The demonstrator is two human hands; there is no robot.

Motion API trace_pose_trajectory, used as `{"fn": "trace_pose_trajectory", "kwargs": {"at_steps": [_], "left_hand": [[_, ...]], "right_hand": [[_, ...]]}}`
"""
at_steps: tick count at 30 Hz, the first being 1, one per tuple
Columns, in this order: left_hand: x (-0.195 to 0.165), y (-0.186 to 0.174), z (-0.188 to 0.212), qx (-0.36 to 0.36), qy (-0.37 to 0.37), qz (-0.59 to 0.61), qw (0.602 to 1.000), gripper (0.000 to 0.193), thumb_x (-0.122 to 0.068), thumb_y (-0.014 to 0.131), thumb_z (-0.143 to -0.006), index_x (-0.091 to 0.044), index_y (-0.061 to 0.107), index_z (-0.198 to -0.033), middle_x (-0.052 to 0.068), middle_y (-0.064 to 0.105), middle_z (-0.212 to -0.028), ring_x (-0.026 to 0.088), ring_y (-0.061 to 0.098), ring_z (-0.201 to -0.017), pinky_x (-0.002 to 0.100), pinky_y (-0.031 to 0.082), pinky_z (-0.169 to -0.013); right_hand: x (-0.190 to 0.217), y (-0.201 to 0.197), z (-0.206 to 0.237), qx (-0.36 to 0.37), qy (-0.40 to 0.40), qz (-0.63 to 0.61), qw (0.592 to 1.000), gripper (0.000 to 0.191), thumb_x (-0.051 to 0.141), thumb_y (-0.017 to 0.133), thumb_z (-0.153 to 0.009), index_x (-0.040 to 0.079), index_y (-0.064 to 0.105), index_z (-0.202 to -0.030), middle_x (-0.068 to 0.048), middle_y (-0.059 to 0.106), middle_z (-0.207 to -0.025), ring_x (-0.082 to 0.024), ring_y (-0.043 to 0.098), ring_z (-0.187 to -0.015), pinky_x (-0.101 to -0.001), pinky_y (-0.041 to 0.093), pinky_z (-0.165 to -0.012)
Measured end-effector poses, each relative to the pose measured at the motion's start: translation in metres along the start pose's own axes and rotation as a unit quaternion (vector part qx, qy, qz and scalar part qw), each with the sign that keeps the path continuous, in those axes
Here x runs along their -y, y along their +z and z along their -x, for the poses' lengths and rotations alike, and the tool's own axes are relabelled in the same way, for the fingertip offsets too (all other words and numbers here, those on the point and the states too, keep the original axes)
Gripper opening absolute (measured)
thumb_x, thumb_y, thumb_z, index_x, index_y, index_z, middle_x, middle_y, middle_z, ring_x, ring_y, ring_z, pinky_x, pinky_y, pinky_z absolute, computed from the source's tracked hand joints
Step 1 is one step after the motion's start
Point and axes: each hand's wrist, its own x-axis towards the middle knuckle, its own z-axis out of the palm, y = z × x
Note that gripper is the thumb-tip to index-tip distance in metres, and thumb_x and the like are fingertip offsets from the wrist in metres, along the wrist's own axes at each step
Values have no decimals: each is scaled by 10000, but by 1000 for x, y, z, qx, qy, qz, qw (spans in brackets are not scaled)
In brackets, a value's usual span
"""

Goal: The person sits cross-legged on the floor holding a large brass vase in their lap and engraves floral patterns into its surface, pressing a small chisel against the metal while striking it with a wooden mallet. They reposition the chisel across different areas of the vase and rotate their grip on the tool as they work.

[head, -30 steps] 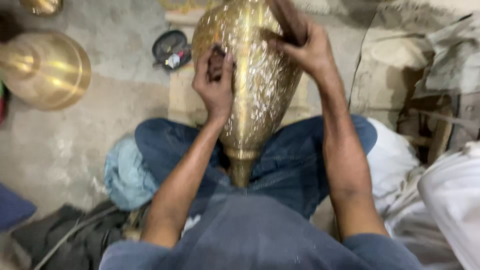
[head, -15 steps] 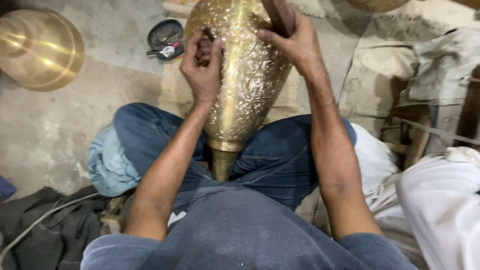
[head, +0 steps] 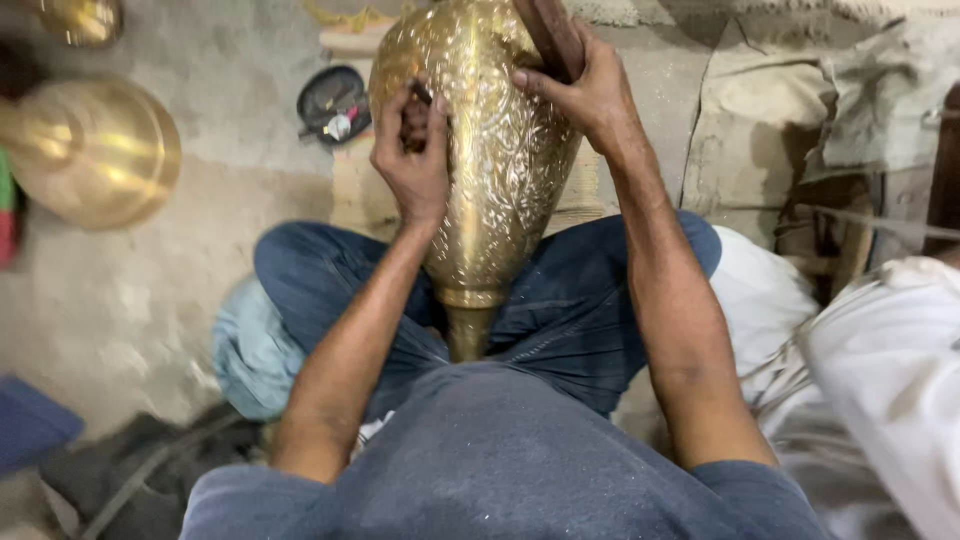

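A large engraved brass vase (head: 495,170) lies across my crossed legs, its narrow neck pointing toward my body. My left hand (head: 412,160) presses against the vase's left side, fingers pinched around a small dark tool that is mostly hidden. My right hand (head: 585,90) is closed around a dark wooden handle (head: 548,35) held over the vase's upper right side. The top of the handle runs out of view.
A plain round brass vessel (head: 95,150) rests on the concrete floor at the left, another brass piece (head: 80,20) beyond it. A dark shallow dish (head: 333,100) with small items lies behind the vase. Cloth bundles and sacks (head: 770,130) sit at right; a person in white (head: 890,370) sits beside me.
The view has shifted slightly, moving the scene across the frame. Both hands keep their grip at the vase; the left hand has slid a little higher along its side.
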Motion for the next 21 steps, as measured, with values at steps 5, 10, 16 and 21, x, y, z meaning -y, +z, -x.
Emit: {"fn": "trace_pose_trajectory", "kwargs": {"at_steps": [5,10,16,21], "left_hand": [[-5,-4,4,25,-51,34,998,336,-192,741,-1017,-45,665,-1309,-4,703,-845,63,656,-735,195,512,-615],[-10,-5,6,47,-13,25,998,320,-181,752,-1032,-67,655,-1314,2,700,-947,66,675,-835,218,560,-696],[-17,-12,12,67,-49,89,993,314,-105,752,-1037,-43,659,-1330,17,675,-952,78,621,-836,215,513,-708],[-8,-11,14,62,-18,105,992,314,-78,735,-1047,-53,634,-1343,41,711,-1050,79,662,-814,207,533,-685]], "right_hand": [[2,-2,6,-24,-29,41,998,833,377,956,-856,-27,516,-1437,-180,705,-1287,-256,689,-1197,-384,554,-1037],[6,-5,14,-24,-41,33,998,764,322,953,-893,-23,554,-1446,-175,710,-1318,-252,674,-1236,-379,533,-1084],[10,-3,23,-34,-44,34,998,672,264,940,-940,-25,562,-1416,-172,703,-1338,-243,680,-1251,-371,546,-1107],[12,-4,26,-48,-56,80,994,570,265,953,-947,-11,587,-1285,-125,716,-1174,-196,677,-1100,-355,554,-990]]}}
